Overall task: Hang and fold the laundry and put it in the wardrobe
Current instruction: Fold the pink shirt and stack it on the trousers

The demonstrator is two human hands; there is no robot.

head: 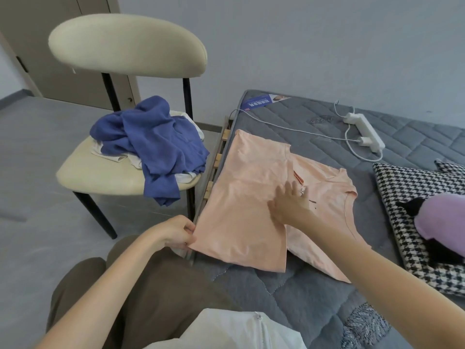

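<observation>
Peach shirt (pixel 241 197) pinched by left fingers (pixel 187 231), right fingers (pixel 293 190) seemingly spread flat, power strip (pixel 364 131) beyond.

Single head-worn wide-angle view, looking forward and down from just above the lap, close over the near corner of the mattress (pixel 314 293). Faces toward the wall, taking in the chair (pixel 100 170) at left and both forearms reaching in from below.

A white power strip (pixel 365 131) lies near the bed's (pixel 314 293) far edge. A checked pillow (pixel 407 210) sits by the right edge.
</observation>
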